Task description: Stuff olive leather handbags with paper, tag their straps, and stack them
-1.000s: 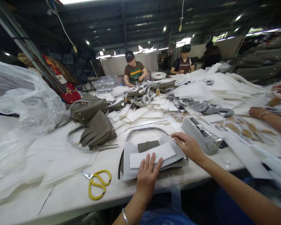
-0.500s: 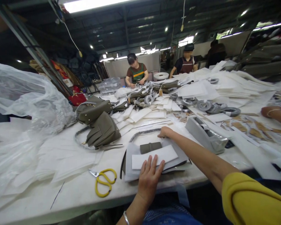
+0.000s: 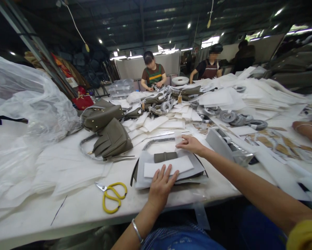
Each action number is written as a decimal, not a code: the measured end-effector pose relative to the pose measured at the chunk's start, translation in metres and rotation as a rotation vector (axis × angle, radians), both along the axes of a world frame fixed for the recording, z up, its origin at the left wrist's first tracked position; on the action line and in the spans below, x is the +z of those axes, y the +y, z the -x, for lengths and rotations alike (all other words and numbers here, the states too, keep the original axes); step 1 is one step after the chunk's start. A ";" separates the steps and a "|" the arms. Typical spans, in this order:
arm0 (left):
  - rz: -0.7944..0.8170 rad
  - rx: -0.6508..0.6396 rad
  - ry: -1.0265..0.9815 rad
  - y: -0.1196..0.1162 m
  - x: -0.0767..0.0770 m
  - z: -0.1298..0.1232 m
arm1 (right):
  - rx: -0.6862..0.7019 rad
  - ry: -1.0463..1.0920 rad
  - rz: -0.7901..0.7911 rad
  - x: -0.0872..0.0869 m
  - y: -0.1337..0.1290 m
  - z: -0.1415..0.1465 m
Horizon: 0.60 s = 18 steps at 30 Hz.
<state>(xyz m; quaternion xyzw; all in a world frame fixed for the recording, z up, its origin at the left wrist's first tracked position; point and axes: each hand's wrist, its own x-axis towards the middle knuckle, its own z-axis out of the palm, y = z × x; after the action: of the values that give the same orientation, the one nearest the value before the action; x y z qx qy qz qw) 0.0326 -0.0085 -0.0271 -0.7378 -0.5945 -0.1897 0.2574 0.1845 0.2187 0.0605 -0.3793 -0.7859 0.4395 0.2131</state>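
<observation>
White table (image 3: 85,205), pale pad (image 3: 183,165) under left hand (image 3: 161,185), olive tab (image 3: 165,157) beyond.

Olive bag (image 3: 135,173) mostly hidden under pale sheet (image 3: 146,160) and white strip (image 3: 183,164); left hand (image 3: 161,185) covers part of strip. Clear scrap (image 3: 178,136) at right hand (image 3: 191,144) — too faint to identify. Plastic wrap (image 3: 49,107) cut off by left edge, yellow sleeve (image 3: 305,236) by right.

Left hand (image 3: 159,189) palm down, fingers spread, near the worktop (image 3: 80,208)'s front edge; right hand (image 3: 193,144) farther in, fingertips pinched.
</observation>
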 end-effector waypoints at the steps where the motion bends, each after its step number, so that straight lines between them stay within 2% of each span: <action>1: 0.012 -0.001 0.003 0.001 0.001 0.001 | 0.021 0.033 0.003 0.003 -0.007 -0.005; 4: 0.022 -0.001 0.004 0.002 0.001 0.002 | 0.080 0.098 -0.048 0.009 -0.027 -0.021; 8: 0.032 0.014 0.001 0.001 0.002 0.000 | 0.141 0.043 -0.263 0.004 -0.056 -0.043; 12: 0.046 0.014 -0.011 0.000 0.005 -0.001 | 0.234 -0.010 -0.476 -0.016 -0.084 -0.061; 18: 0.113 0.033 -0.001 0.000 0.006 -0.003 | 0.276 0.189 -0.716 -0.054 -0.103 -0.072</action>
<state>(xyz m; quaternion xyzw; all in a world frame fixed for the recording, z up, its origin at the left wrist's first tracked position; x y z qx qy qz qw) 0.0355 -0.0086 -0.0207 -0.7410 -0.6165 -0.1521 0.2181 0.2562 0.1156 0.0064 -0.1296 -0.9100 0.1952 0.3421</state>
